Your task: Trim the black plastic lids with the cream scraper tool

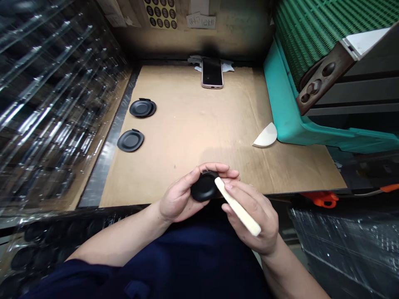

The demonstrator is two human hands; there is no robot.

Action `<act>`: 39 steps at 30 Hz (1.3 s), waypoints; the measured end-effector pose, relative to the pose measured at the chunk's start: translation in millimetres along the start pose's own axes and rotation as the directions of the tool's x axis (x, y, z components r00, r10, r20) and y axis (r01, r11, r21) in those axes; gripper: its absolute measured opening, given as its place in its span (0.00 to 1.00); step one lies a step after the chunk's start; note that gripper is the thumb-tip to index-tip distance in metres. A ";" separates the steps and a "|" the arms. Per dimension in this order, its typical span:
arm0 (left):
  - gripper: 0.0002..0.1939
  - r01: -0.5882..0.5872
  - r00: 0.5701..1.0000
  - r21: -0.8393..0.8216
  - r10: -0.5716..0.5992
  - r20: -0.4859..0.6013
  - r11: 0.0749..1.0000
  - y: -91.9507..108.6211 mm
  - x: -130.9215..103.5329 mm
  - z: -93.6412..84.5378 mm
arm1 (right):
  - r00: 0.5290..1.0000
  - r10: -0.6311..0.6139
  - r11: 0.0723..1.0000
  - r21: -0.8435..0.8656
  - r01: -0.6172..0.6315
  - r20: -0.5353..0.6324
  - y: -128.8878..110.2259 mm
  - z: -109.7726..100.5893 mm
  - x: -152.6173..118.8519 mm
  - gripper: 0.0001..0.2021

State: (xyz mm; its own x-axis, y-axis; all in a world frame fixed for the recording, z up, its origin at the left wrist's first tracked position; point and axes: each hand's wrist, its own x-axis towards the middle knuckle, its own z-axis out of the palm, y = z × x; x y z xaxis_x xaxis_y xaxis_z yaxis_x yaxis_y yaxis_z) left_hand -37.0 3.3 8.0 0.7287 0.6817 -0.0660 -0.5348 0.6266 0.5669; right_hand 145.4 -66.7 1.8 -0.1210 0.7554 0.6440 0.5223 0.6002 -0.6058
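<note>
My left hand [182, 195] is closed around a round black dish-like part [204, 187], its shallow hollow facing up, near the front edge of the cardboard. Between the thumb and fingers of my right hand [257, 214] is a cream-white pad [238, 207], seen nearly edge-on. The pad's upper end is at the right rim of the black part; whether they touch I cannot tell. Two similar black parts [142, 108] overlap at the left of the cardboard, and another black part [130, 140] lies below them. A half-round white pad [266, 135] rests at the right.
A cardboard sheet [193, 124] covers the tabletop. At its back lies a phone [212, 74] on crumpled tissue. Clear plastic trays [56, 95] are stacked on the left. On the right stands a teal bin [286, 104] below green ribbed material [314, 33]. An orange-handled tool [321, 198] is below the right edge.
</note>
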 end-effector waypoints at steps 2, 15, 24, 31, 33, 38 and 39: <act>0.25 -0.001 1.000 0.004 0.001 0.005 1.000 -0.1 -0.2 0.1 | 1.000 0.027 1.000 0.008 -0.027 -0.016 -3.1 3.0 0.7 0.26; 0.25 -0.015 0.999 0.048 0.013 0.033 0.999 -1.6 -0.4 -2.0 | 1.000 0.012 1.000 -0.013 -0.013 -0.020 -9.2 7.0 1.0 0.25; 0.25 -0.013 0.999 0.057 0.011 0.039 0.998 -1.5 -0.2 -1.3 | 1.000 0.019 1.000 0.013 -0.019 0.005 -9.9 4.3 2.9 0.24; 0.24 0.011 0.999 0.078 -0.015 0.052 0.997 -1.5 -1.5 -2.1 | 1.000 -0.005 1.000 0.022 0.005 0.025 -10.8 5.9 3.6 0.22; 0.24 0.003 0.998 0.085 -0.008 0.066 0.996 -2.0 -1.7 -2.8 | 1.000 -0.006 0.999 0.036 0.005 0.026 -10.5 6.1 3.1 0.21; 0.24 -0.013 0.997 0.106 0.005 0.081 0.994 -2.2 -2.2 -2.9 | 0.999 0.025 0.999 0.033 -0.026 0.023 -9.7 5.9 2.1 0.23; 0.24 -0.016 0.997 0.114 0.007 0.082 0.993 -2.2 -2.4 -2.9 | 0.999 0.024 0.999 0.026 -0.025 0.023 -9.8 5.9 1.8 0.22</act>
State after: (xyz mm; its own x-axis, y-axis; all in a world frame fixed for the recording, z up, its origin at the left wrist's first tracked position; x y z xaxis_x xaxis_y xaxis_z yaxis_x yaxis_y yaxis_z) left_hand -38.8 1.5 4.6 0.7575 0.6528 0.0057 -0.4945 0.5681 0.6579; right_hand 135.1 -69.6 6.2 -0.1273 0.7755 0.6184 0.5033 0.5877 -0.6335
